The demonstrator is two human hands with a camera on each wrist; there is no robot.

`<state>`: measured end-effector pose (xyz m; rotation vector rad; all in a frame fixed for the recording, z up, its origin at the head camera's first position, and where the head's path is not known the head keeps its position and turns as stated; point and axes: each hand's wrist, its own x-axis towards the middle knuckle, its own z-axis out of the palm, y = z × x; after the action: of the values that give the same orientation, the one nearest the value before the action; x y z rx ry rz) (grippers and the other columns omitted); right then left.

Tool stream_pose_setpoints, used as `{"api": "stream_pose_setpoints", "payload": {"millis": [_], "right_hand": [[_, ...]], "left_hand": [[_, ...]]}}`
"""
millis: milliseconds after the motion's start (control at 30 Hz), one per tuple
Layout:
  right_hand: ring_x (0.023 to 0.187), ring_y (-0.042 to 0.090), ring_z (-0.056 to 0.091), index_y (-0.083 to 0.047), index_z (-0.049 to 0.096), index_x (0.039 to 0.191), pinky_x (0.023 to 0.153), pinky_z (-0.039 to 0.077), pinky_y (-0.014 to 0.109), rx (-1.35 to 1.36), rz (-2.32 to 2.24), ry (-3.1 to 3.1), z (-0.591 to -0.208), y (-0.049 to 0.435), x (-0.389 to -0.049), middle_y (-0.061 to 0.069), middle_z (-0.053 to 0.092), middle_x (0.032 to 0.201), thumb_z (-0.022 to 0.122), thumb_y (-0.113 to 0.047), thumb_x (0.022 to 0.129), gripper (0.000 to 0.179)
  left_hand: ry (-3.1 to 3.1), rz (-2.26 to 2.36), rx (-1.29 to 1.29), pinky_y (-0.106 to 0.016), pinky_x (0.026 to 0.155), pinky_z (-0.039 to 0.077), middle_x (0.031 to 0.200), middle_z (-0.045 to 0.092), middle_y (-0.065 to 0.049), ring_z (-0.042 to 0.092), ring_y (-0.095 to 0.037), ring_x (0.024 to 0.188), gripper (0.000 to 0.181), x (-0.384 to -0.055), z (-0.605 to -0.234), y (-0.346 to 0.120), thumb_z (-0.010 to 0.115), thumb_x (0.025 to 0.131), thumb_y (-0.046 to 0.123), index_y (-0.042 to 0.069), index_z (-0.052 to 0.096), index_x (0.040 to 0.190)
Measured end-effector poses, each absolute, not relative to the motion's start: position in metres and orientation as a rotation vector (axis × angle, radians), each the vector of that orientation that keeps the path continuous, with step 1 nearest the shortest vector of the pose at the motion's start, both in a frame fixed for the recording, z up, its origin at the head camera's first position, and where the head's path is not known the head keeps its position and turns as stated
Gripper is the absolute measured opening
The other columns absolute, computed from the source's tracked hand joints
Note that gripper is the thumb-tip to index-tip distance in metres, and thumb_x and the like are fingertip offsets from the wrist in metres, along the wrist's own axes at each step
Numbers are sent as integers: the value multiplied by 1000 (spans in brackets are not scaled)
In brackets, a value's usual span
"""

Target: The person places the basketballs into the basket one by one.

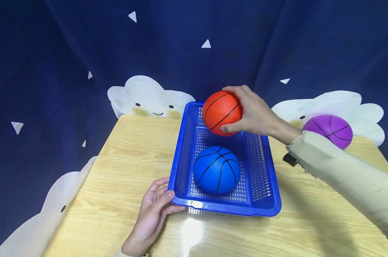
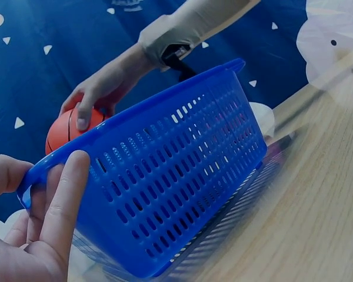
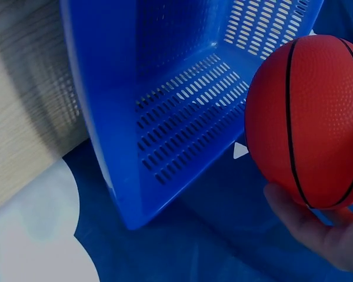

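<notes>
A blue plastic basket (image 1: 226,208) with slotted walls stands on the table, and a blue basketball (image 1: 217,170) lies in its near half. My right hand (image 1: 256,112) grips a red-orange basketball (image 1: 220,111) from its right side, thumb below and fingers over the top, above the basket's far end. In the right wrist view the red ball (image 3: 306,120) is apart from the basket wall. At the near left corner my left hand (image 1: 155,210) pinches the rim, thumb on top and fingers underneath; the left wrist view shows this hand (image 2: 44,229) at the rim too.
A purple basketball (image 1: 329,131) sits at the table's back right, partly behind the right sleeve (image 1: 342,167). The wooden table (image 1: 117,171) ends at a dark blue curtain (image 1: 168,43) with white clouds and triangles.
</notes>
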<state>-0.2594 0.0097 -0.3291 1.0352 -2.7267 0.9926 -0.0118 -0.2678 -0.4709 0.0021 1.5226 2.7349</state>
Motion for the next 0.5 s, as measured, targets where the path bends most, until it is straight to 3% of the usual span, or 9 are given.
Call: {"api": "stream_pose_setpoints", "payload": {"millis": [500], "right_hand": [[122,41,52,-10,45,160,95,64,62,1147,796,-2820,-331,-17,-271,20,51,141,95,-34,79,98]], "left_hand": [[1496,2743,36,-45,88,70,117,69,-18,80,-25,93,35,-14,-473,-271,56,105,-9,2,53,138]]}}
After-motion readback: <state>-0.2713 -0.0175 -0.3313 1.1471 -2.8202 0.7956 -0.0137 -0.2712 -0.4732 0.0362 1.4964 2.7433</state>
